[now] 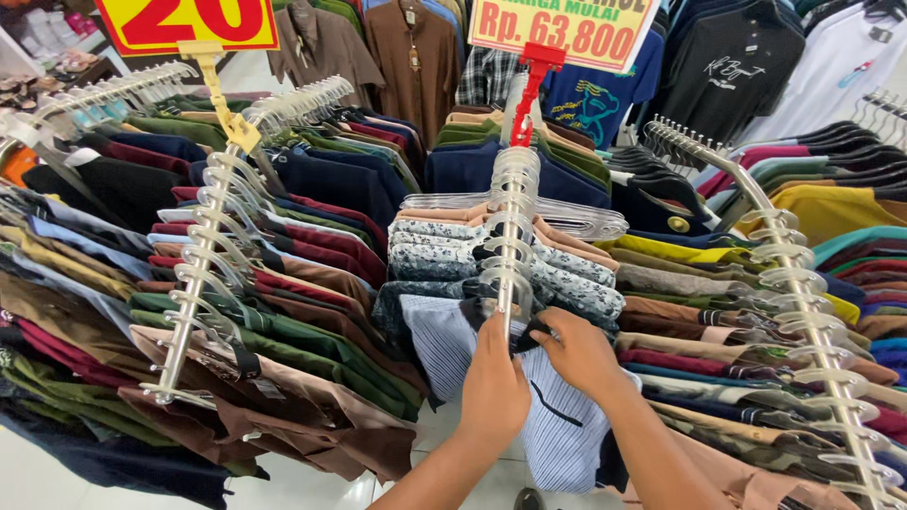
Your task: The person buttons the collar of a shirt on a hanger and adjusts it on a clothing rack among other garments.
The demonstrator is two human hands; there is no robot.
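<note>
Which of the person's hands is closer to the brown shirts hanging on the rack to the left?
Left. The left hand is on the striped shirt, on the side toward the brown shirts. The right hand grips the same shirt's collar, farther from them.

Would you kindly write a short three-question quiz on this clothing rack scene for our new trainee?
1. True or false: both hands are on the front shirt of the middle rail.
2. Which garment do the left hand and right hand touch? A) brown shirt B) pale blue striped shirt C) yellow shirt
3. What colour is the clip that holds the price sign above the middle rail?

Key:
1. True.
2. B, the pale blue striped shirt, at its collar.
3. Red: the red sign clip.
</note>
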